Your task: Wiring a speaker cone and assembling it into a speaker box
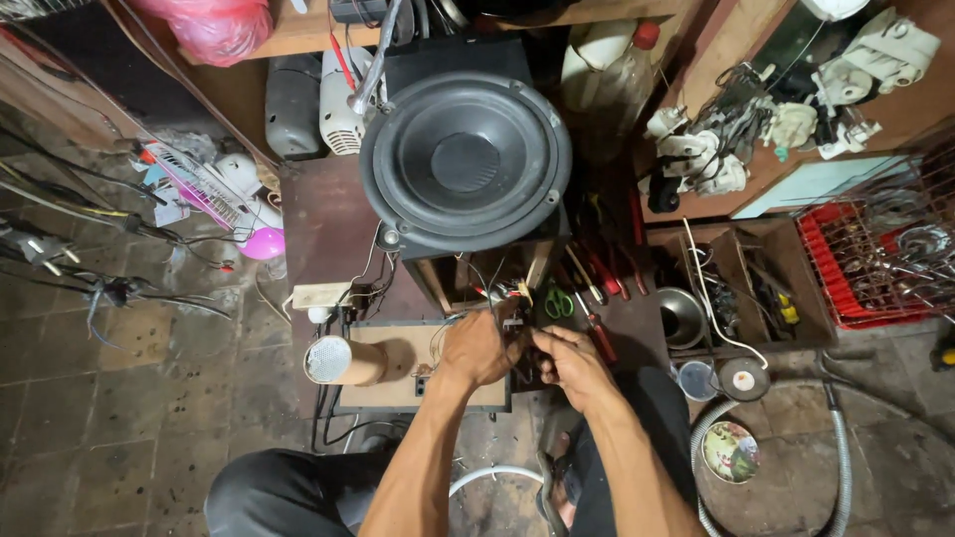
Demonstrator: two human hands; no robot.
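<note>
My left hand (476,348) and my right hand (569,360) meet over a small dark electronic part with thin wires (514,320), at the edge of a flat tan board in a dark frame (398,350). Both hands pinch at this part; fingers hide most of it. Coloured wires run from it up towards a big black speaker cone (466,162) that sits on a wooden box (448,278). A tan cardboard tube with a mesh end (341,360) lies on the board left of my left hand.
Red-handled screwdrivers and green-handled scissors (559,303) lie right of the box. A wooden tray of tools (744,288), a metal bowl (678,316), a red crate (846,283), a grey hose (841,438) and loose cables (90,249) surround the spot.
</note>
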